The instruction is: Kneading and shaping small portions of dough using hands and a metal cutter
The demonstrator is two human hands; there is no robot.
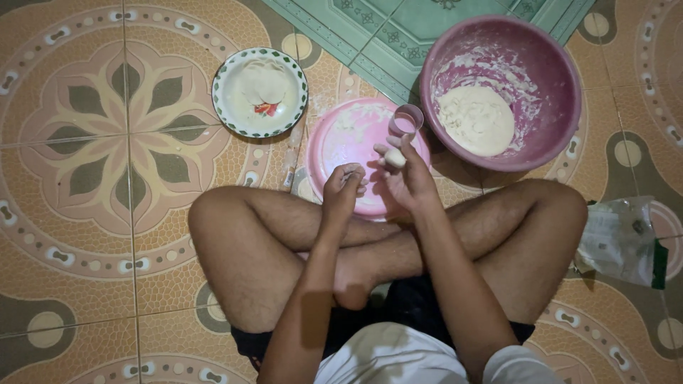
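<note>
Right hand (407,174) grip pinched on a small dough ball (395,158) at the fingertips. Left hand (343,186) curled shut, contents can't tell. Both over the pink plate (341,146), ring cutter (406,119) on its rim. Pink bowl (541,71) with dough beyond; white plate (226,107) left, on the floor.

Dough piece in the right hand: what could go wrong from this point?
1. The right hand holds the small dough piece only at its fingertips above the pink plate; it might slip onto the plate or the floor tiles.
2. The small pink cup sits at the plate's far rim, right beside that hand, so a nudge could tip it.
3. The left hand looks floury, which may weaken its grip.
</note>
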